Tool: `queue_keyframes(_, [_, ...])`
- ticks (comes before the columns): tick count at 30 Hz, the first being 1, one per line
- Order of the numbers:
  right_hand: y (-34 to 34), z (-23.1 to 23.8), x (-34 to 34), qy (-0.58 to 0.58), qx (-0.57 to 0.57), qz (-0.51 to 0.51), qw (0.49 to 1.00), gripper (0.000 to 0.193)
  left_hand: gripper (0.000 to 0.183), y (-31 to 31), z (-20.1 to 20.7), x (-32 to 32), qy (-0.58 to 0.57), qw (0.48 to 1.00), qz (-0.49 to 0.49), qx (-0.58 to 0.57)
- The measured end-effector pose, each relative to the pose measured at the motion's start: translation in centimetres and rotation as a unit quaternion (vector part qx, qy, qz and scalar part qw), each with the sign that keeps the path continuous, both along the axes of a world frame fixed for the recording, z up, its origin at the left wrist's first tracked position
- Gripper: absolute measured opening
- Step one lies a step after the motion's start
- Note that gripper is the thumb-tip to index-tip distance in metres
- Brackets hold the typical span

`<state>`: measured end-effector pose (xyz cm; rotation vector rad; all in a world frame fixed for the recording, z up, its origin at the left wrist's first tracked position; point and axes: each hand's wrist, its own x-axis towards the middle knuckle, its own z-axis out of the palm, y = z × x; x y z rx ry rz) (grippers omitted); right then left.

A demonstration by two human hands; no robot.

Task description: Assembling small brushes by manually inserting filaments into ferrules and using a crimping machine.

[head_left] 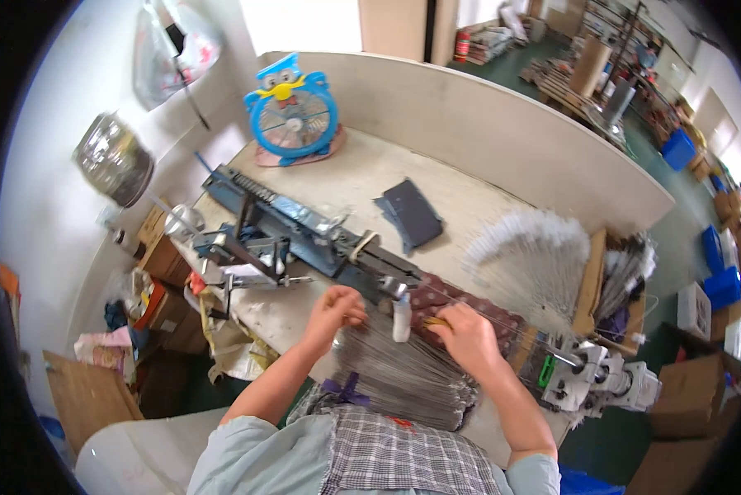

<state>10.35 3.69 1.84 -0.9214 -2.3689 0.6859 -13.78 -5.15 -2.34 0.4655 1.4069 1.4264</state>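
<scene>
My left hand (336, 312) is over the left end of a bundle of thin grey wire-like rods (403, 375), its fingers curled together. Whatever it may pinch is too small to make out. To its right, my right hand (468, 332) is closed with thumb and fingertips on a small yellowish piece (436, 322), above the brown dotted cloth (461, 304). A small white bottle-like piece (401, 320) sits between the hands, beside the end of a long dark-blue bench machine (304, 235). The bundle lies on the table edge nearest me, over my checked apron.
A blue toy-shaped fan (294, 124) and a dark flat pad (412, 216) stand behind the machine. More rods with white tufted ends (531, 252) fan out right. A grey metal mechanism (597, 375) juts out right; a low partition (469, 111) borders the far side.
</scene>
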Motion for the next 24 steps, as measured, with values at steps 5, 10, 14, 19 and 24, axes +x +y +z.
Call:
queue_keyframes(5, [-0.7,2.2,0.1,0.01,-0.028,0.024,0.999,0.016,0.024,-4.6,-2.4,-7.9,-0.197,0.968,0.147,-0.041])
queue_keyframes(10, [-0.8,2.6,-0.4,-0.008,-0.048,0.032,0.998,0.017,0.018,-4.7,-2.4,-9.6,-0.197,0.965,0.171,-0.014])
queue_keyframes(14, [-1.0,3.8,0.0,-0.021,-0.092,0.031,0.995,0.02,0.015,-3.9,-3.6,-9.2,-0.233,0.951,0.203,-0.002])
queue_keyframes(19, [0.0,6.2,1.6,0.004,0.017,-0.036,0.999,0.017,0.013,-2.5,-2.6,-3.6,-0.158,0.964,0.204,0.061])
queue_keyframes(24, [1.6,5.6,3.4,0.065,-0.161,-0.14,0.975,0.017,0.013,0.6,2.9,8.9,-0.128,0.986,-0.073,0.081])
